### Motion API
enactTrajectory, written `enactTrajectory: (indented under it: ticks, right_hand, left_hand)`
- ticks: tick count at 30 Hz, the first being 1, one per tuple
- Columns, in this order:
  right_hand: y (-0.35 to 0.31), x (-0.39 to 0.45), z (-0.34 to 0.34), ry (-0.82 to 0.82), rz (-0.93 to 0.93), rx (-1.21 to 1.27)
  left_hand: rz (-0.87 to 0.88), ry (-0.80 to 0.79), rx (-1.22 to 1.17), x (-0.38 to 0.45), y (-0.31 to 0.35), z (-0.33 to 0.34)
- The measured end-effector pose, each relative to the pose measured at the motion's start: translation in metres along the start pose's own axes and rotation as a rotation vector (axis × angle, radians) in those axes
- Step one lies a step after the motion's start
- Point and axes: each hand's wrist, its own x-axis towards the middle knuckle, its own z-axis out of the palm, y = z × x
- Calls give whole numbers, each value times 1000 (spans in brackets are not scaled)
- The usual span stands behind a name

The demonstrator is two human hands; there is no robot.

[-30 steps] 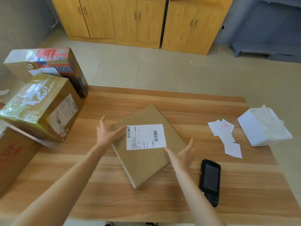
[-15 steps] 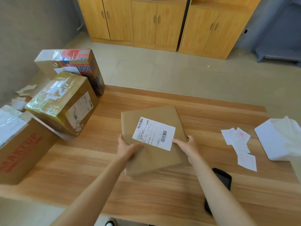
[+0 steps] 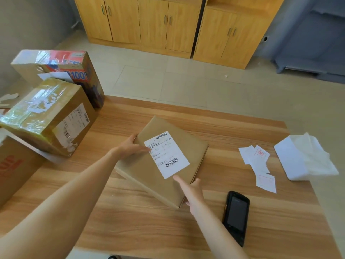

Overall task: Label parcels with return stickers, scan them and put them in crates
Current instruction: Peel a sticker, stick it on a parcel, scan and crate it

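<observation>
Bench (image 3: 130,212): one flat parcel (image 3: 149,171), touched by released left hand (image 3: 128,146) and right hand (image 3: 192,189); one scanner (image 3: 236,215); three cartons.

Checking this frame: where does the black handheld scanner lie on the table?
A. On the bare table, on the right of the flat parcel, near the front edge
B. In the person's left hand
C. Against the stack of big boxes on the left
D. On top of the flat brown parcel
A: the scanner lies flat on the table beside the right hand, apart from the flat parcel, and neither hand holds it.
</observation>
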Motion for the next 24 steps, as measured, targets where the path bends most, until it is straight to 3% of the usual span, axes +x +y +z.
enactTrajectory:
  ticks: [2,5,7,12,17,20,24]
  right_hand:
    - [-11,8,-2,85,-67,-76]
    - [-44,23,-10,216,-233,-303]
    - [-69,38,-14,239,-312,-484]
    - [-113,69,-9,81,-387,-963]
    - [-108,70,-3,33,-372,-1007]
    - [-104,56,0,75,-325,-977]
    - [-94,38,-4,117,-300,-809]
  left_hand:
    - [-18,158,-34,-9,-8,8]
    - [-49,637,-135,-42,-21,38]
    - [-62,805,-310,-69,-27,68]
    - [-318,597,-886,-91,-43,120]
    - [-227,432,-1123,-84,-34,124]
    - [-183,480,-1095,-81,-32,115]
    - [-121,535,-822,-70,-35,91]
